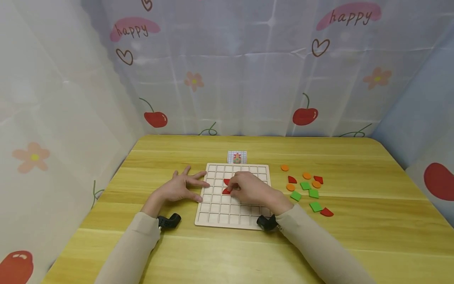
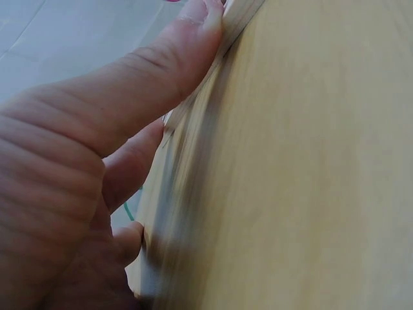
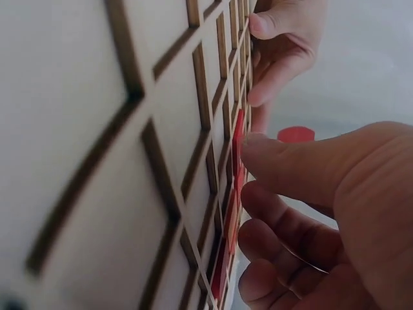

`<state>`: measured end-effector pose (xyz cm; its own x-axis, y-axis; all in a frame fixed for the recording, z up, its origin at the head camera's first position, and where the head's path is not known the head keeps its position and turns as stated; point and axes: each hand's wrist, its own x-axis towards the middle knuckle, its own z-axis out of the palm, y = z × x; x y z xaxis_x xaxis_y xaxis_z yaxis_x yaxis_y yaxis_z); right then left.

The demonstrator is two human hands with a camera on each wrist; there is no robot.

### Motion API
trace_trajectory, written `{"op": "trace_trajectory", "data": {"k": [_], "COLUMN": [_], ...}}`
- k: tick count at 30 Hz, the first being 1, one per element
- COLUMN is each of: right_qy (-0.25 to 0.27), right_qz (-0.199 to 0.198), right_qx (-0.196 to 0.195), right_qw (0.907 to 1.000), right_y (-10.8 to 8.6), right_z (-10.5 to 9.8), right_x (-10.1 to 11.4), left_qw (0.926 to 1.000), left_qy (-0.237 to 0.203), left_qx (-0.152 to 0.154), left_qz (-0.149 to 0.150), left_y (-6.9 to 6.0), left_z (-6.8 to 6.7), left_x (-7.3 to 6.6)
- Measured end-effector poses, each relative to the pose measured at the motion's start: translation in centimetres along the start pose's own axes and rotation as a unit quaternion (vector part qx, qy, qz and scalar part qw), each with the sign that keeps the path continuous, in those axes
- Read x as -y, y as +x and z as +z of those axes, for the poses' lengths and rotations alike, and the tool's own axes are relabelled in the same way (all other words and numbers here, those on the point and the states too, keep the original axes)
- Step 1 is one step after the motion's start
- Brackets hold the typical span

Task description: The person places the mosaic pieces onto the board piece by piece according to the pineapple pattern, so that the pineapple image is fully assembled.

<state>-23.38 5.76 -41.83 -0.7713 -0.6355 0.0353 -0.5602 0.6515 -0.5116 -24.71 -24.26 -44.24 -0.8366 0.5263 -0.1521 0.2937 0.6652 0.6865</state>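
Head view: we find the left hand (image 1: 178, 187) spread at the grid board (image 1: 214, 208). Left wrist view: thumb (image 2: 161, 68) touches its edge. Right wrist view: the right hand's (image 3: 361, 194) thumb meets a red piece (image 3: 237, 147) on the grid, pinch indeterminable; we judge it light, stiff, best edge-held.

board (image 1: 224, 218): pale, gridded | wedges (image 1: 226, 191): red | discs (image 1: 306, 175): orange | squares (image 1: 296, 196): green (quite bright)

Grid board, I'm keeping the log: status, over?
Left hand spread, touching left edge of grid board. Right hand over board, at red pieces. Loose pieces lie right of board. Right hand hides some cells.
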Motion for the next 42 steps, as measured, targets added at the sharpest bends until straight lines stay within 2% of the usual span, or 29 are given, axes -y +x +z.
{"op": "trace_trajectory", "data": {"k": [8,18,26,35,42], "right_qy": [-0.016,0.005,0.004,-0.003,-0.036], "right_qz": [0.02,0.095,0.086,0.095,0.103], "right_qx": [-0.015,-0.011,-0.03,-0.065,-0.068], "right_qw": [0.9996,0.9954,0.9959,0.9934,0.9917], "right_y": [-1.7,-4.9,-8.2,-12.0,-14.3], "right_z": [-1.5,-4.0,-6.7,-9.0,-10.1], "right_x": [-1.5,-4.2,-7.3,-11.1,-13.6], "left_qw": [1.0,1.0,1.0,1.0,1.0], "left_qy": [-0.008,-0.006,-0.007,-0.005,-0.004], "left_qx": [0.0,0.0,-0.001,-0.001,-0.003], "left_qz": [-0.002,-0.003,-0.001,-0.001,0.002], "left_y": [0.1,0.0,0.0,0.0,-0.1], "left_z": [0.0,0.0,0.0,0.1,0.1], "left_x": [0.0,0.0,-0.1,-0.2,-0.2]}}
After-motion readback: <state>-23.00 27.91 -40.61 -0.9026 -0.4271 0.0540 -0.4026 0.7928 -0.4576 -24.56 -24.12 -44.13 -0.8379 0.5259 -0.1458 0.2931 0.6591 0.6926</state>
